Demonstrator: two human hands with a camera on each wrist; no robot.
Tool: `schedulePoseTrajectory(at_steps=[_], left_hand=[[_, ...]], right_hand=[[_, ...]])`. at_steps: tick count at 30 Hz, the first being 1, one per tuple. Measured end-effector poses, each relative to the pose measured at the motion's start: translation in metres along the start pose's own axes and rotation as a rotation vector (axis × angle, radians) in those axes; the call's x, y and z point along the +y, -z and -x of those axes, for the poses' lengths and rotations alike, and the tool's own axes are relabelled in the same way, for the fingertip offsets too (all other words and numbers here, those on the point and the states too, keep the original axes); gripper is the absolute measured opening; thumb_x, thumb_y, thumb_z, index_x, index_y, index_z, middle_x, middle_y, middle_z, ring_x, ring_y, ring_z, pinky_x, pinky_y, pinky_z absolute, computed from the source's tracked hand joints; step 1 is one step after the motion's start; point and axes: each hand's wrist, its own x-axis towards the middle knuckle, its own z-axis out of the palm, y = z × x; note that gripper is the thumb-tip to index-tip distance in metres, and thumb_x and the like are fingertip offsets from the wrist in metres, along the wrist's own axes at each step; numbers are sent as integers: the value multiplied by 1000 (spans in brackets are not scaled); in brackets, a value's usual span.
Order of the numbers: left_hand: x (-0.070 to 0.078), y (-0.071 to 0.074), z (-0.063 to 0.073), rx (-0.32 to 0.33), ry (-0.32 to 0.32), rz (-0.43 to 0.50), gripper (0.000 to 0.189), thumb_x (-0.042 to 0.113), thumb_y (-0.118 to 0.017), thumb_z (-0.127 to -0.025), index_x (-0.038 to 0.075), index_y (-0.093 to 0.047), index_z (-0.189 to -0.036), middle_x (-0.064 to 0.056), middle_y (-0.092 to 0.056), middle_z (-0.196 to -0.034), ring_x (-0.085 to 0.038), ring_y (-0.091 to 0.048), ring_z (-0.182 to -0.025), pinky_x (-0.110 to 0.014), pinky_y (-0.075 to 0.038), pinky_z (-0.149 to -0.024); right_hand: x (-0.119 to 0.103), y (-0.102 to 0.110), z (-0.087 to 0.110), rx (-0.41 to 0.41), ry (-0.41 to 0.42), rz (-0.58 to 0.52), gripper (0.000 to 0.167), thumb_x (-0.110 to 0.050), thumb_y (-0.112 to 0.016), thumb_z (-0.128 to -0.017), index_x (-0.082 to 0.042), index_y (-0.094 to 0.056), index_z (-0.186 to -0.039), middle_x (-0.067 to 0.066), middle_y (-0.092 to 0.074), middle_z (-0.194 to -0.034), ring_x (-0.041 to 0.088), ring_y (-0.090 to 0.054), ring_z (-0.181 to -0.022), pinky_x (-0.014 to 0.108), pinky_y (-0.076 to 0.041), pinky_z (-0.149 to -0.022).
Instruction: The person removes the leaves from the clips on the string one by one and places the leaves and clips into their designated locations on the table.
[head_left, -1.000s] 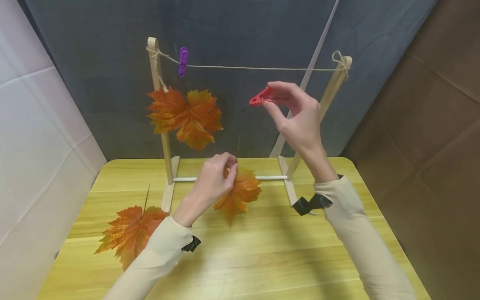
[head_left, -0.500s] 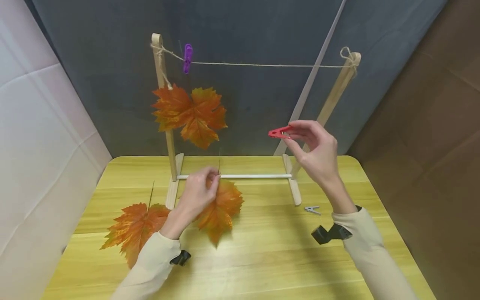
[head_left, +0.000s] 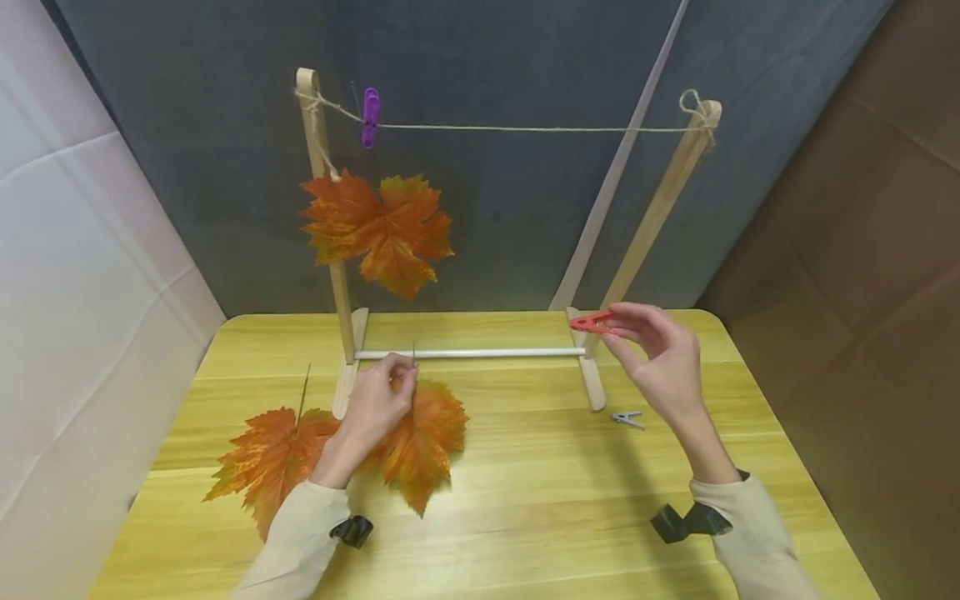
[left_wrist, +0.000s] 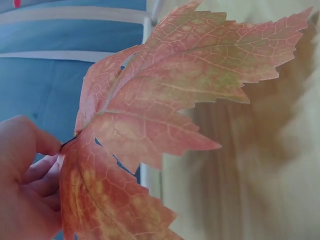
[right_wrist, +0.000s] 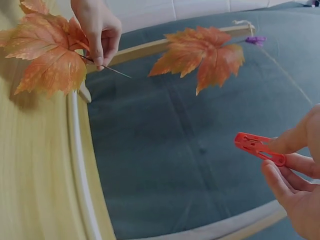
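"What's in the left hand (head_left: 381,398)?"

"Thumb and fingers close together, pinching the stem of 1 orange leaf (head_left: 431,433). The blade spreads just below the fingertips and the stem pokes out past them."

"And the right hand (head_left: 663,362)?"

"Also in a pinch: it has a red clip (head_left: 589,322) by the end, nose pointing toward the left hand's side."

"Anything close by?"

"A grey clip (head_left: 627,419) lies on the table (head_left: 525,508), just left of the right wrist. A 2nd leaf (head_left: 262,454) lies left of the left hand, and the left sleeve (head_left: 296,533) covers part of it."

"What's in the way?"

"A white rod (head_left: 495,353) runs just beyond the left hand, between the left post (head_left: 342,308) and the right post (head_left: 660,212). The right hand hides a low stretch of the latter."

"Farther out?"

"A cord (head_left: 487,128) spans the post tops, above both hands. A purple clip (head_left: 371,118) sits on it near the left end; below that, well above the left hand, hangs a 3rd leaf (head_left: 393,229), partly covering the left post."
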Motion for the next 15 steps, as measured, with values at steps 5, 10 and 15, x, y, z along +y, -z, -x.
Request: schedulePoseTrajectory(at_steps=[5, 10, 15], left_hand=[[-12, -5, 2, -14, 35, -18, 14, 4, -63, -94, -5, -70, -103, -14, -72, -83, -22, -63, -68, -31, -49, -61], [-20, -10, 4, -18, 59, -35, 13, 4, -64, -94, -5, -70, -102, -15, -72, -83, -25, -66, -71, -36, -52, -64], [-29, -14, 6, -30, 79, -40, 14, 5, -64, -96, -6, -70, -102, -17, -72, -85, -28, -68, -75, -40, -55, -67]], right_hand=[[12, 9, 13, 28, -68, -18, 36, 19, -70, -82, 14, -65, -117, -4, -73, -107, 4, -72, -92, 19, -56, -87], [21, 16, 27, 48, -139, -38, 37, 18, -70, -83, 15, -63, -119, -4, -73, -106, 5, -72, -94, 20, -56, -89], [30, 22, 42, 65, -205, -6, 36, 17, -70, -84, 14, -63, -119, -4, -74, -104, 4, -72, -93, 19, -55, -89]])
